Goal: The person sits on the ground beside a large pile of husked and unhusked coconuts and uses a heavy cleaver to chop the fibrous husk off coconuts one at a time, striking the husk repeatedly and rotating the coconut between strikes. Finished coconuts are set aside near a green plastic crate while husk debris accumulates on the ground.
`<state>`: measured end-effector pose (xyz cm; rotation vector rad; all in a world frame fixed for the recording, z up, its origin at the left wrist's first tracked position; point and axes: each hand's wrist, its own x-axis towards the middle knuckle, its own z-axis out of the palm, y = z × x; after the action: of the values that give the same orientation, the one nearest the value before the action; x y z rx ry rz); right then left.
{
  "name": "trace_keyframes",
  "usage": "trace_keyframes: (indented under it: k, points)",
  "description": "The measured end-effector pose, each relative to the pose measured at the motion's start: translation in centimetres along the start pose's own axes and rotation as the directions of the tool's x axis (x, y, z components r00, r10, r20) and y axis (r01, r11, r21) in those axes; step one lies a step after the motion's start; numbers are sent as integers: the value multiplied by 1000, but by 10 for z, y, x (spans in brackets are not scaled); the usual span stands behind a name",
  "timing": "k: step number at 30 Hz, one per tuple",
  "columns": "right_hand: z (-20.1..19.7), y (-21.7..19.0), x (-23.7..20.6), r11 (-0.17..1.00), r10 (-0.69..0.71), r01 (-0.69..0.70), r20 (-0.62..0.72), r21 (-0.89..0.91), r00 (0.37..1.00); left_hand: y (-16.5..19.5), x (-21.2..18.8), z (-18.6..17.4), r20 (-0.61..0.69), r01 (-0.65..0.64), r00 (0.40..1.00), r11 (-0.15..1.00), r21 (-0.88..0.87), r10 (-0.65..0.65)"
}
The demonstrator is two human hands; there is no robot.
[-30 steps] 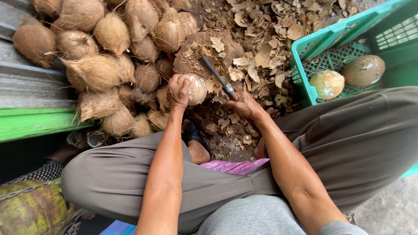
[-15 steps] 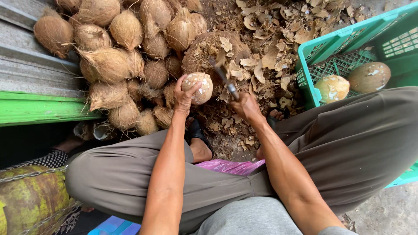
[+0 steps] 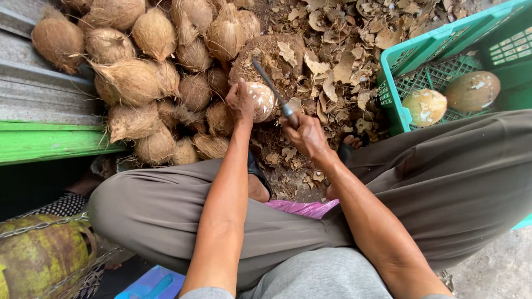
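Brown husk chips ring us as our left hand keeps gripping the half-peeled coconut on the stump; our right hand, fist closed, has raised the knife over it again.

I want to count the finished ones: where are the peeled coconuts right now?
In the head view, two peeled coconuts lie side by side in the green plastic crate at upper right, beyond the person's right knee and right of the shell scraps.
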<state>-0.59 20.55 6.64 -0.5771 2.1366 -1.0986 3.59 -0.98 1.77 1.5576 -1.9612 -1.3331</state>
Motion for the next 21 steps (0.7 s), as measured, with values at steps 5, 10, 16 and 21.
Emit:
trace_keyframes:
  k: [5, 10, 16, 21]
  points:
    - [19, 15, -1, 987, -133, 130, -30, -91, 991, 0, 7, 10, -1, 82, 997, 995, -48, -83]
    - [14, 24, 4, 993, 118, -118, 44, -24, 992, 11, 6, 14, -142, 49, 988, 989, -138, -69]
    - [15, 18, 2, 994, -105, 105, -50, -12, 993, -2, 8, 18, -48, 109, 992, 988, -112, -115]
    - [14, 12, 6, 995, 63, -68, 63, 72, 996, -4, 21, 28, -307, -440, 866, 893, -95, 395]
